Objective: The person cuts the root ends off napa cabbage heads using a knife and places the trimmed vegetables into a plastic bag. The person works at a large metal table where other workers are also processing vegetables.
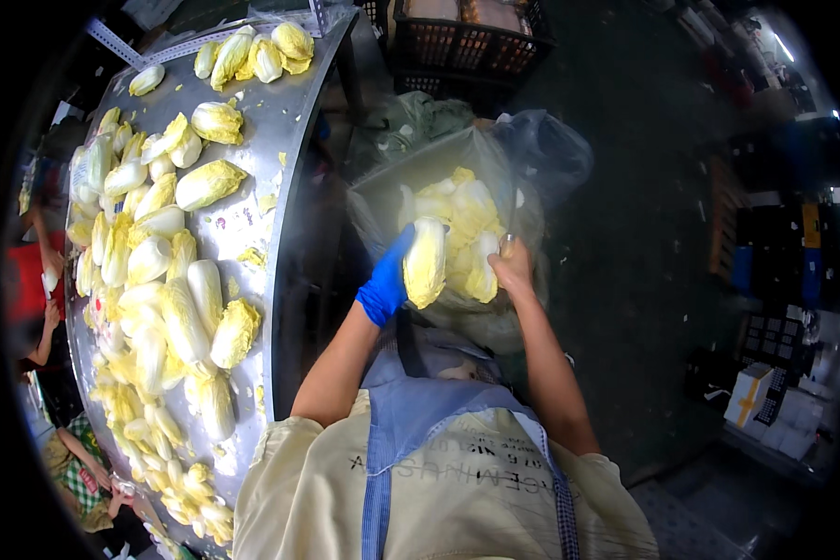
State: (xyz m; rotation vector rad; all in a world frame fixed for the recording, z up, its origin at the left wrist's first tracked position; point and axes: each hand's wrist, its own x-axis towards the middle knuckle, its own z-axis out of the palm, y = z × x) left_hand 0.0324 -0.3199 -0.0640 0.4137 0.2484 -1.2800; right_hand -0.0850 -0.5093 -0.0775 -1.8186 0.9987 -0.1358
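My left hand (385, 276), in a blue glove, grips a napa cabbage (425, 264) with a pale stem end and yellow leaves. It is held over a clear plastic bag (381, 199) that stands open in front of me. Inside the bag lies a heap of yellow cabbage leaves (455, 199). My bare right hand (514, 267) is closed around the metal handle of what looks like a knife (508, 242), its thin blade pointing away from me. A loose cabbage leaf (485, 269) shows just left of that hand; whether the fingers touch it I cannot tell.
To my left runs a metal table (294, 154) with many napa cabbages (182, 322) and loose leaves (196, 500). Other people's arms (49, 273) reach in along its far side. Beyond the bag stand black plastic crates (469, 35). A white box (749, 395) sits far right.
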